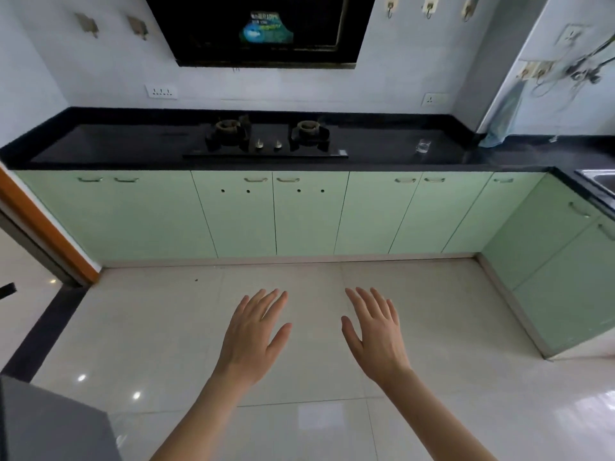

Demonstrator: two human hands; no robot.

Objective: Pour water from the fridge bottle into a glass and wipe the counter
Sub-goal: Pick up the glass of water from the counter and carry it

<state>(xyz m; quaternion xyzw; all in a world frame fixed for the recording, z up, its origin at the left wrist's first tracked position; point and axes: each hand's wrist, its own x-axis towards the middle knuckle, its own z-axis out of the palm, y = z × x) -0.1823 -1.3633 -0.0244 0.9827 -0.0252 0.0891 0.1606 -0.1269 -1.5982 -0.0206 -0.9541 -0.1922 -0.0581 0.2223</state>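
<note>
**Head view: both hands empty above the floor, glass far ahead on the counter**

Head view, lower centre of the frame. The left hand [254,331] and the right hand [374,331] are held side by side, backs up, fingers [357,302] straight and slightly spread, gripping nothing. Both hover over pale floor tiles [133,327], touching no object.

Outward from the fingertips, toward the top of the frame, stands a row of green cabinet doors [307,217] and above it the black counter [116,141]. The glass [423,145] stands upright on this counter, at upper right of the frame, well apart from both hands and right of the stove [266,139]. It lies up and to the right of the fingers, so the right hand is judged the nearer one. A blue cloth [501,123] hangs at the corner just beyond the glass, its lower end reaching the counter; it probably serves for wiping. A sink [599,181] shows at the right edge.

No bottle is visible. The grey slab [50,424] at lower left may be the fridge; this cannot be confirmed.

Counts: two hands, one glass, one cloth, two burners, no bottle. The task appears not yet begun.
</note>
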